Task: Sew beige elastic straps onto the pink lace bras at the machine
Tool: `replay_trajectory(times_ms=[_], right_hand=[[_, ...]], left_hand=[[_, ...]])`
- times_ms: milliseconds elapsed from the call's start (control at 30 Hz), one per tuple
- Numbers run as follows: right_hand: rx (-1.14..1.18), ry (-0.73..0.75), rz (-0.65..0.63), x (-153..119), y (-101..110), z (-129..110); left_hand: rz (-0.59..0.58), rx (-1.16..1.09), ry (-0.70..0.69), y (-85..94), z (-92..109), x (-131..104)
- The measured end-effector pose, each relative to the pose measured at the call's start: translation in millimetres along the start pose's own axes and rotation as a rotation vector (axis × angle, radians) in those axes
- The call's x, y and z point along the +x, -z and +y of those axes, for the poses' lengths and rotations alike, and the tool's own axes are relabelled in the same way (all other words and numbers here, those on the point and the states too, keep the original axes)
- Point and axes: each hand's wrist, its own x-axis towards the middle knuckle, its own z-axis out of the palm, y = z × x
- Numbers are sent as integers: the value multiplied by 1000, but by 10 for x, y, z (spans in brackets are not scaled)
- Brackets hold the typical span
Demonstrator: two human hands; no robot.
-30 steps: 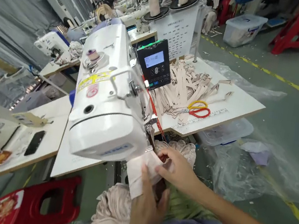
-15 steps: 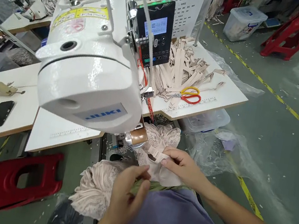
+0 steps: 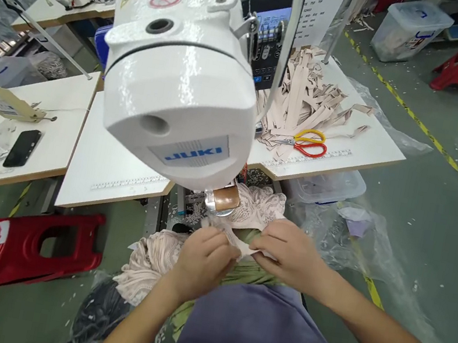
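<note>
A beige lace garment (image 3: 255,209) hangs below the head of a white sewing machine (image 3: 179,103), over the person's lap. My left hand (image 3: 207,259) pinches the near edge of the garment, its fingers closed on the fabric. Close beside it, my right hand (image 3: 288,253) is closed on the same edge, and a short stretch of cloth lies between the two hands. Under the machine head, a brown and metal part (image 3: 224,199) sits just beyond the hands. A pile of similar beige lace pieces (image 3: 148,264) lies left of my left hand.
Beige strips (image 3: 309,94) and scissors with yellow and red handles (image 3: 311,143) lie on the white tabletop (image 3: 375,147). A phone (image 3: 22,148) rests on the left table. A red stool (image 3: 22,250) stands at lower left, and a lidded plastic box (image 3: 408,34) at upper right.
My left hand has gone from open fingers to gripping the garment's edge beside my right hand. The garment has been drawn between both hands. The camera view has shifted, moving the machine rightward.
</note>
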Motion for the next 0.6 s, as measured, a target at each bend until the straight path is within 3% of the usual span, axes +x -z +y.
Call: replay_trajectory(times_ms=[133, 400, 500, 600], right_hand=[[-158, 114, 62, -26, -42, 5], [-174, 189, 135, 1, -70, -47], [-27, 26, 26, 9, -70, 6], [396, -412, -57, 45, -156, 10]], left_hand=[[211, 170, -169, -34, 18, -92], [245, 171, -169, -15, 9, -150], [230, 104, -86, -29, -1, -189], [281, 27, 241, -231, 88, -346]])
